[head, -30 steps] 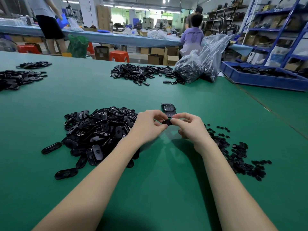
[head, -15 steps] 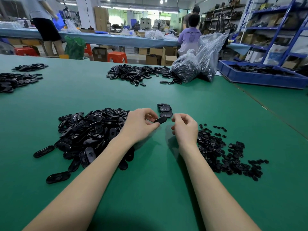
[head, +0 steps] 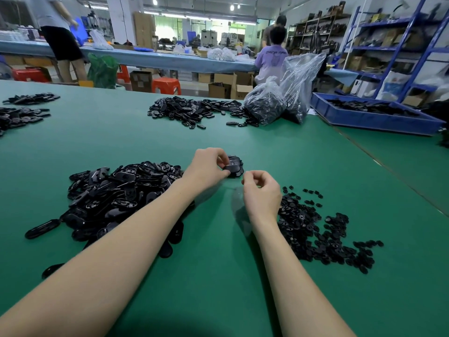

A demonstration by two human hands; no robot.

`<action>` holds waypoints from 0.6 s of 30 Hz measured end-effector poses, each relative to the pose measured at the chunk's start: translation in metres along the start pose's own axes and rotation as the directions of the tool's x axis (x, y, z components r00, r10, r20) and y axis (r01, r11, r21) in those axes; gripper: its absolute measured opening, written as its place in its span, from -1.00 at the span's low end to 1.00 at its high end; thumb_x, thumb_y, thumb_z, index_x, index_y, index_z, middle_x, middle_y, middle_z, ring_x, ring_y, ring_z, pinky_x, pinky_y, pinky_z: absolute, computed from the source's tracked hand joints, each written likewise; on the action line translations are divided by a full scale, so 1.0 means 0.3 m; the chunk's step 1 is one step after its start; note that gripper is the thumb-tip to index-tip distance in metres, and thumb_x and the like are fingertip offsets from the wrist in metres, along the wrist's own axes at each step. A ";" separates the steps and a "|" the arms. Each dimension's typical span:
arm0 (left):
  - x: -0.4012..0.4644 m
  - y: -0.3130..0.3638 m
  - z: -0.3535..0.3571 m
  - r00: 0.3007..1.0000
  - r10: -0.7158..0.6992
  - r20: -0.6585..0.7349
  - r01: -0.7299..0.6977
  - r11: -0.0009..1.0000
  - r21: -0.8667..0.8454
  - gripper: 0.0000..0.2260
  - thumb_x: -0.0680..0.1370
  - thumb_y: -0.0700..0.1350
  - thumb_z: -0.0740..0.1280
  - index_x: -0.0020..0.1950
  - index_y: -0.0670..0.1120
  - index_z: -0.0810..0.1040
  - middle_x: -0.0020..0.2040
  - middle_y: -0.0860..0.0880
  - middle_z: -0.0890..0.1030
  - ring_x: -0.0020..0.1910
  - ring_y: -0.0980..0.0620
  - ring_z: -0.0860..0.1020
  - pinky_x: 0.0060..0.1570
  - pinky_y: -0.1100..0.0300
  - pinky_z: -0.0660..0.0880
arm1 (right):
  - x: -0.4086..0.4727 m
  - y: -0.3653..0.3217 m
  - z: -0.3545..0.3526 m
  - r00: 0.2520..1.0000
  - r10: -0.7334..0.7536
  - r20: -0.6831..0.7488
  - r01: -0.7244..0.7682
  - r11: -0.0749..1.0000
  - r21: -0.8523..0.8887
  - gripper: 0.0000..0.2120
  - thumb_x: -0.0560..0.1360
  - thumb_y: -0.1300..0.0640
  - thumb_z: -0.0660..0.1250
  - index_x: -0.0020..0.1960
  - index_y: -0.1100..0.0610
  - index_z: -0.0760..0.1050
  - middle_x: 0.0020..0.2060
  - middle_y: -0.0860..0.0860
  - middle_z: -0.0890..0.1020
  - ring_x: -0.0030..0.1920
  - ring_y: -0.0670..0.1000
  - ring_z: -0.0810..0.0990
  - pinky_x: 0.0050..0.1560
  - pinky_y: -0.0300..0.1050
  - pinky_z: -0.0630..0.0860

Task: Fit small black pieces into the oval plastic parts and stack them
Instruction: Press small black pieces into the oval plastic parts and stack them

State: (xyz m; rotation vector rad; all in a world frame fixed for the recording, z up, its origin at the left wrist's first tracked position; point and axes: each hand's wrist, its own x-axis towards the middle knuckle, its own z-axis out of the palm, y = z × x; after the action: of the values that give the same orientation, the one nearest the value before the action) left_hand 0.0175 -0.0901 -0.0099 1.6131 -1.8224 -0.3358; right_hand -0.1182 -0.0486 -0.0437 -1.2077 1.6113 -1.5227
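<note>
Spreading under both my hands is the green desk (head: 243, 300). Far beyond my right hand (head: 263, 192) sits a blue tray (head: 374, 119), with two clear bags of parts (head: 279, 100) to its left and another dark heap (head: 194, 110) beside them. Left of my left hand (head: 206, 170) lies the big pile of oval plastic parts (head: 116, 198); my left forearm crosses its near edge. Right of my right hand spreads the pile of small black pieces (head: 315, 232). My left hand pinches one oval part (head: 232, 168) onto the short stack (head: 237, 164) just ahead; its fingers hide part of that stack. My right hand hovers nearby, fingers curled; I cannot tell whether it holds anything.
</note>
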 end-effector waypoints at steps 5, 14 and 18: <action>0.068 0.012 0.027 1.000 -0.023 0.014 0.022 0.999 0.033 -0.87 0.44 -0.20 0.47 -0.14 0.01 0.59 -0.12 -0.02 0.63 -0.12 -0.03 0.60 0.06 0.04 0.59 | 0.002 0.000 -0.001 1.000 0.010 0.021 -0.009 1.000 -0.027 -0.87 0.51 0.02 0.37 -0.17 0.03 0.61 -0.28 -0.14 0.64 -0.26 -0.14 0.56 -0.21 -0.20 0.39; 0.057 0.014 0.060 0.995 -0.092 -0.023 0.093 0.995 0.040 -0.86 0.47 -0.13 0.44 0.01 -0.01 0.63 0.04 0.02 0.66 0.08 -0.03 0.60 0.11 0.08 0.54 | -0.004 0.000 -0.005 0.999 0.006 0.054 -0.003 0.999 -0.054 -0.87 0.50 0.01 0.37 -0.18 0.02 0.60 -0.29 -0.13 0.65 -0.25 -0.09 0.58 -0.19 -0.14 0.41; 0.000 0.011 0.033 0.992 -0.102 -0.079 0.105 0.994 0.037 -0.85 0.49 -0.04 0.44 0.04 0.07 0.61 0.07 0.10 0.64 0.02 0.00 0.60 0.03 0.11 0.52 | -0.004 -0.001 -0.006 0.998 0.004 0.060 -0.001 0.998 -0.058 -0.87 0.50 0.01 0.37 -0.18 0.03 0.61 -0.30 -0.12 0.65 -0.24 -0.07 0.58 -0.17 -0.14 0.42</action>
State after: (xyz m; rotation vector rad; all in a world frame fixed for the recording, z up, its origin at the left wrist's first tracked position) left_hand 0.0088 -0.0919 -0.0151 1.7292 -1.7019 -0.2805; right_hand -0.1192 -0.0470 -0.0434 -1.2703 1.6267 -1.4331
